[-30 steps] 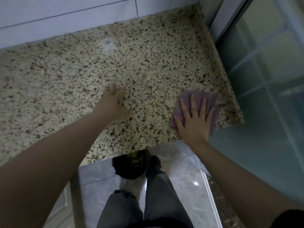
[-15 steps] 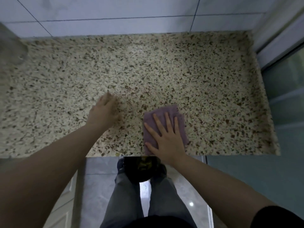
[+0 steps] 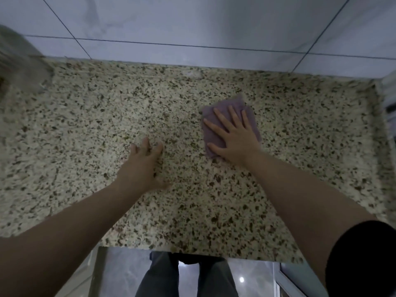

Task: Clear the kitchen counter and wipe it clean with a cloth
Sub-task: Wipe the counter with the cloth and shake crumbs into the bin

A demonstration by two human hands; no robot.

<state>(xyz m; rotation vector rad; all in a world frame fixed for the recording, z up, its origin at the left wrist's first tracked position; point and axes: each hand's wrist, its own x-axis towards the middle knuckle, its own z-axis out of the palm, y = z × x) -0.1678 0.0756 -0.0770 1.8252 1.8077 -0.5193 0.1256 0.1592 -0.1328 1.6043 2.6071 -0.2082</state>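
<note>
On the speckled counter (image 3: 90, 129), toward its right end, the right hand (image 3: 234, 136) presses flat, fingers straight, on the purple cloth (image 3: 227, 103). The left hand (image 3: 145, 161) rests open, empty, left of the cloth. Overlapping, evenly pressed strokes would likely serve best.

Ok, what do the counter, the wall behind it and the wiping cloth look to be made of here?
Counter: looks like polished granite or a similar speckled stone, beige with dark flecks all over.
Wall: large glossy pale tiles, probably ceramic, with thin dark grout lines and faint marble-like veining.
Cloth: soft mauve fabric, folded, perhaps microfibre; the weave is too blurred to tell. The right hand presses it flat.
</note>
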